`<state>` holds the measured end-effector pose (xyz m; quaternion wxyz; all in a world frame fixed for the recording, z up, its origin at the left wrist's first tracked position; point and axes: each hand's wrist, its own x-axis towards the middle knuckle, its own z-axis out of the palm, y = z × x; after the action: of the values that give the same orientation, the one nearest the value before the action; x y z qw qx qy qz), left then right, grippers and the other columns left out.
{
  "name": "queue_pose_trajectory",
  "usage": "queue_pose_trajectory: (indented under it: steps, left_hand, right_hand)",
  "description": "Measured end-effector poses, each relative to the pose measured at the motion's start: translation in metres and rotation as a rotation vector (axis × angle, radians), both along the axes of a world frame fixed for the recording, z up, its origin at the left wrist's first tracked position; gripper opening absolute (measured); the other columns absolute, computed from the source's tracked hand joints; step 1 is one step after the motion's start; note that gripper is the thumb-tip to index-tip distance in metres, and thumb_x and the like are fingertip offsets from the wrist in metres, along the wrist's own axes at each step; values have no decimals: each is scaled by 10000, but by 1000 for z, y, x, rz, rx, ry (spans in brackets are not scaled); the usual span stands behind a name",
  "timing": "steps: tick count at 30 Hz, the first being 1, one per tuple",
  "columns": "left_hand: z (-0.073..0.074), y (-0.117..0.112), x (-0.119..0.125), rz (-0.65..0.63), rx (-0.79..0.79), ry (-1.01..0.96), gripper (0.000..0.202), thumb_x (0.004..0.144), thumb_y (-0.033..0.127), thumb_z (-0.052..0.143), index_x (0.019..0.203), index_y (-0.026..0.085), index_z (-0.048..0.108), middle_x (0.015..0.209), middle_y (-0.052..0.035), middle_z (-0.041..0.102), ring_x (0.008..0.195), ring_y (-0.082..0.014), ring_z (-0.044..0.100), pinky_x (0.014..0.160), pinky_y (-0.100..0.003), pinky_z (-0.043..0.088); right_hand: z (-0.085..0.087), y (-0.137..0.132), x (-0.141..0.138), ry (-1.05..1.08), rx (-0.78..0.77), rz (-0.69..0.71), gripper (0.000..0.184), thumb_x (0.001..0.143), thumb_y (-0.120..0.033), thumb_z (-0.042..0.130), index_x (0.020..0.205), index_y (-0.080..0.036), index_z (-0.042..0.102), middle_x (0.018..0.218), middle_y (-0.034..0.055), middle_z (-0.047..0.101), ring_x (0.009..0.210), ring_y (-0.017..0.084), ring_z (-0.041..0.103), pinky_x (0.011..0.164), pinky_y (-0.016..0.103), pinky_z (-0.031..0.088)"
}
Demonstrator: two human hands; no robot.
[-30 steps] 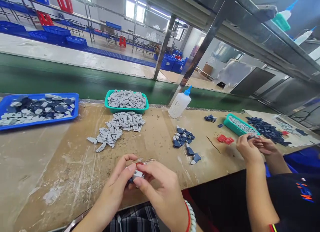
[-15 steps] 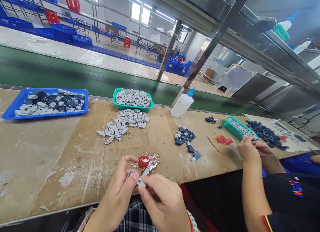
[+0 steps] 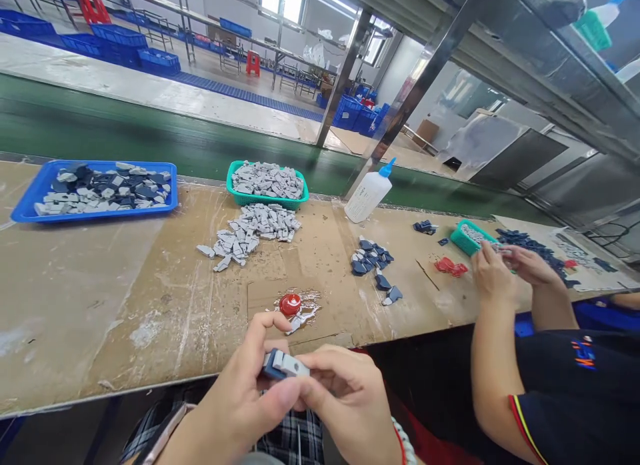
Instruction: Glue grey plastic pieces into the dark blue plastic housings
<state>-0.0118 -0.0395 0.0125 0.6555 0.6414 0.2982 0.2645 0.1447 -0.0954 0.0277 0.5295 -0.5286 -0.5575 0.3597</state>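
Pinched between both grips just off the near edge of the bench (image 3: 100, 265) — grey piece (image 3: 295, 366) stacked on navy piece (image 3: 274, 366), long axis running left to right, left hand (image 3: 245, 401) closing on the navy end, right hand (image 3: 350, 398) on the grey end.

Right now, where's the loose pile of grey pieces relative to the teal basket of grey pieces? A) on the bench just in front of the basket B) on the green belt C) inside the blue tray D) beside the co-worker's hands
A: the loose grey pile lies on the bench directly in front of the teal basket, on the side toward the camera.
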Motion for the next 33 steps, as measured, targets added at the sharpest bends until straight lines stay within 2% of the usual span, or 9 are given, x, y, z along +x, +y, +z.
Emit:
queue_pose_trajectory:
  steps: [2,7,11,15,17,21,26,29,33]
  left_hand:
    - [4,0,2,-21,-78,-15,489,868,439,589,1185,292,248,757,51,446,616,-114,454,571,-208,395]
    - [4,-2,3,35,-27,61,533,849,482,603,1185,291,237,716,65,399,607,-107,396,560,-191,371]
    - [2,-3,4,59,71,100,409,910,458,522,1168,282,258,679,75,412,567,-107,410,548,-203,352]
    - [-3,-7,9,174,159,156,216,974,371,390,1156,279,317,724,54,474,614,-124,489,611,-234,391]
    - [-7,-11,11,209,147,120,167,979,346,371,1126,276,331,709,59,456,602,-124,464,615,-235,389]
    - [-13,-19,12,257,144,70,82,991,328,352,1038,262,365,754,44,448,646,-124,458,649,-230,400]
    - [-10,-18,6,211,192,48,133,978,328,372,1096,268,357,710,47,451,606,-128,432,614,-243,357]
    - [-8,-16,7,168,102,-53,148,973,382,362,1071,271,359,675,55,436,589,-123,403,598,-228,349]
    - [-10,-16,12,220,-177,-87,146,951,391,358,970,247,366,669,51,388,569,-112,345,555,-207,342]
  right_hand:
    - [-2,0,-1,30,-30,-23,133,836,-295,701,853,-180,764,688,43,692,555,125,639,506,191,529]
    - [-5,-3,-7,4,63,-102,133,818,-300,722,847,-177,763,635,36,677,517,118,614,472,177,515]
    - [-2,-5,-7,-131,158,-90,87,843,-222,688,883,-173,748,672,42,695,539,120,629,505,177,527]
    - [-2,-7,-7,-312,261,-124,92,841,-126,654,892,-157,725,650,33,675,537,115,604,513,182,494]
    - [-4,-7,-8,-307,282,-134,82,835,-115,659,880,-148,719,642,35,667,535,113,595,513,184,483]
    - [-8,-9,-9,-238,224,-64,85,848,-185,676,818,-127,731,580,34,639,492,110,557,481,192,455]
    - [-10,-11,-11,-144,203,-99,140,826,-221,718,729,-122,738,559,39,638,478,108,545,466,192,444]
    - [-8,-9,-12,-80,185,-121,138,779,-229,764,696,-122,739,522,24,626,454,98,538,458,179,443]
    - [-11,-10,-17,-22,102,-123,140,774,-221,747,672,-125,744,529,28,627,473,105,554,476,186,459]
